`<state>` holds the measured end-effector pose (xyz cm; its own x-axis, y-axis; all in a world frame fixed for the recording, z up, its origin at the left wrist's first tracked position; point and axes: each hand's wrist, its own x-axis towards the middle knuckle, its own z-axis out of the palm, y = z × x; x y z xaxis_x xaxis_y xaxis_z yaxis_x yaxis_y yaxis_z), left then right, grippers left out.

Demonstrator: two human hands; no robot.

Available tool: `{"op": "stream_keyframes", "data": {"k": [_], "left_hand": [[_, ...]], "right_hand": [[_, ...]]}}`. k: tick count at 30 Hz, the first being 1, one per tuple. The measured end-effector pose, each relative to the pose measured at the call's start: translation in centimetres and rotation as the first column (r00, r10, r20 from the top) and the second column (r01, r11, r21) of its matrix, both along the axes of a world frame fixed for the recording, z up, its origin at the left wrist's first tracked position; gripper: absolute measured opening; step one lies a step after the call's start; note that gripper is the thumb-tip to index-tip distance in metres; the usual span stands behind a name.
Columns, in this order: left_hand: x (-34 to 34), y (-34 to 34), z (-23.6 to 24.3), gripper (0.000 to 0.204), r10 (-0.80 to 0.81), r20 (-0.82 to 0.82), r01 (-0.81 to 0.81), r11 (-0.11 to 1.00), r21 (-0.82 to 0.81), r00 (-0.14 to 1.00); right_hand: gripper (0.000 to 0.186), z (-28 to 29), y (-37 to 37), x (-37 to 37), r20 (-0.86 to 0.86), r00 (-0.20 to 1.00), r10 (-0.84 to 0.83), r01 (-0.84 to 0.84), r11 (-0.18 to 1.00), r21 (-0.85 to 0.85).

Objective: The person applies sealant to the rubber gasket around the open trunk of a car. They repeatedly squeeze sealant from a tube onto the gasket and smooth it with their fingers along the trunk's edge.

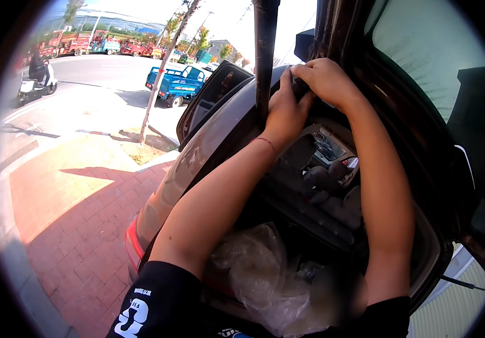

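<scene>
With some fingers hidden, I can't tell if the left hand (pixel 287 111) and right hand (pixel 328 83) pinch anything on the car (pixel 191 160).

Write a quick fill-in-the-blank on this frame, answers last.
1. Compared with the crumpled clear plastic, the left hand and right hand are ____ (higher/lower).
2. A thin cord sits just behind the ____ hand (left/right).
3. The visible side door stands ____ (open/shut).
4. The nearest small truck is coloured ____.

Missing words: higher; left; open; blue.

Right grip (pixel 331 83) hides its contact; dark patch (pixel 337 294) blurred; black shirt (pixel 166 293) cut off.
</scene>
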<state>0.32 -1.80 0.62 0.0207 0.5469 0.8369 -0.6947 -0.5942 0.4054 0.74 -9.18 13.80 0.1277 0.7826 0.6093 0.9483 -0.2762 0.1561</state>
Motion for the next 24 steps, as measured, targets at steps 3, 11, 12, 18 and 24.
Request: {"op": "stream_keyframes", "data": {"k": [3, 11, 12, 18, 24], "left_hand": [[-0.2, -0.3, 1.3, 0.062, 0.124, -0.049, -0.129, 0.984, -0.120, 0.991], [-0.3, 0.0, 3.3, 0.020, 0.450, -0.228, -0.431, 0.893, 0.127, 0.864], [0.2, 0.2, 2.9, 0.019, 0.463, -0.181, -0.439, 0.885, 0.155, 0.868], [-0.8, 0.6, 1.0, 0.035, 0.475, -0.167, -0.372, 0.827, 0.422, 0.864], [-0.6, 1.0, 2.1, 0.034, 0.325, -0.141, -0.248, 0.886, 0.391, 0.935]], "right_hand": [[0.060, 0.3, -1.7, -0.9, 0.048, 0.992, -0.116, 0.109, 0.985, 0.134], [0.042, -3.7, -7.0, 3.2, -0.560, 0.825, 0.069, 0.150, 0.930, 0.336], [0.039, -3.2, -6.1, 3.6, -0.576, 0.812, 0.096, 0.119, 0.939, 0.323], [0.022, -3.6, -4.0, 4.9, -0.598, 0.613, 0.517, -0.098, 0.800, 0.592], [0.014, -2.5, -5.8, 6.7, -0.590, 0.621, 0.515, -0.271, 0.848, 0.455]]}}
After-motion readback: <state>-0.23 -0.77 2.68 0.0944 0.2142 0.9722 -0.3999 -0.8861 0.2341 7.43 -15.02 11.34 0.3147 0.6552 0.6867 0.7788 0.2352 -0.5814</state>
